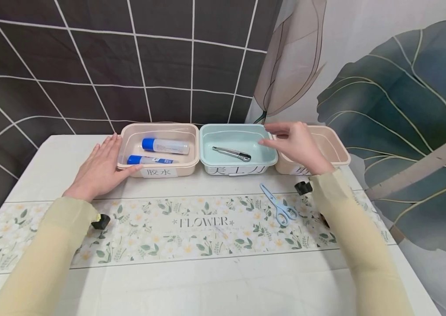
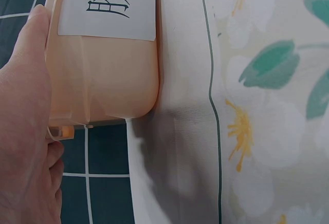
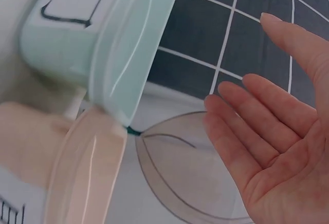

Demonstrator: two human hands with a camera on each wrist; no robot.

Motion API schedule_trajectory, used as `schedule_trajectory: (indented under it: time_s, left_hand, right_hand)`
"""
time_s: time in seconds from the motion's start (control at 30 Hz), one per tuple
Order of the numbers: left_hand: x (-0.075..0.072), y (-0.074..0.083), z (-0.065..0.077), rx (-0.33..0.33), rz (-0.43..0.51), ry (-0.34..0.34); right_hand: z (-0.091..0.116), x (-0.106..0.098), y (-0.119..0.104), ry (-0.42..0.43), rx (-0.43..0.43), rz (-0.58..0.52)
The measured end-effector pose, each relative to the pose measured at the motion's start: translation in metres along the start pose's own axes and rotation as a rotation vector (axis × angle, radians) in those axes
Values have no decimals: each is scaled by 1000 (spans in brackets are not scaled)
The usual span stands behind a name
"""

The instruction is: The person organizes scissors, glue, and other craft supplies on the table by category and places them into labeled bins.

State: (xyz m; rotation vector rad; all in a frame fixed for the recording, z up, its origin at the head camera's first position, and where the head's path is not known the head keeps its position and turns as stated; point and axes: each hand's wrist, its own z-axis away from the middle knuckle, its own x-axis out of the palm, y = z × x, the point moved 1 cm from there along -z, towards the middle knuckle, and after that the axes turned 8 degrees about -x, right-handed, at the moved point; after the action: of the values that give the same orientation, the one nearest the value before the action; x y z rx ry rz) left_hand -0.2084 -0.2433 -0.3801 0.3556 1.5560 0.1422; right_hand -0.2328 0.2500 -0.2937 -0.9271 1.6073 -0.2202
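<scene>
My left hand [image 1: 98, 169] lies with straight fingers along the left side of a pink bin [image 1: 160, 127], its thumb touching the front corner near the rim. Inside that bin are two blue-capped glue tubes, one [image 1: 167, 146] behind the other [image 1: 149, 160]. In the middle, a pale blue bin [image 1: 211, 136] holds a small utility knife [image 1: 231, 153]. My right hand [image 1: 296, 142] hovers over where the blue bin meets a second pink bin [image 1: 331, 140]. In the right wrist view its fingers are relaxed and hold nothing. My right hand hides part of the second pink bin's inside.
Light blue scissors [image 1: 279, 207] lie on the floral strip of the white table [image 1: 191, 285], in front of the bins. Each bin has a white front label with Chinese characters. A dark tiled backdrop [image 1: 160, 61] hangs behind, and a leaf-patterned one [image 1: 412, 109] to the right.
</scene>
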Motion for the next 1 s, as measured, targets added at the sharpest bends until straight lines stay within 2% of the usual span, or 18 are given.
schedule_trajectory:
  time_s: [0.23, 0.47, 0.7, 1.0]
  left_hand:
    - [1, -1, 0, 5, -2, 2]
    - [1, -1, 0, 5, -1, 2]
    - [1, 0, 0, 3, 3, 0]
    - [1, 1, 1, 4, 6, -3]
  right_hand:
    - [27, -8, 4, -11, 31, 12]
    - [53, -12, 7, 26, -11, 94]
    - [80, -15, 13, 28, 50, 93]
    - [106, -19, 27, 60, 86, 114]
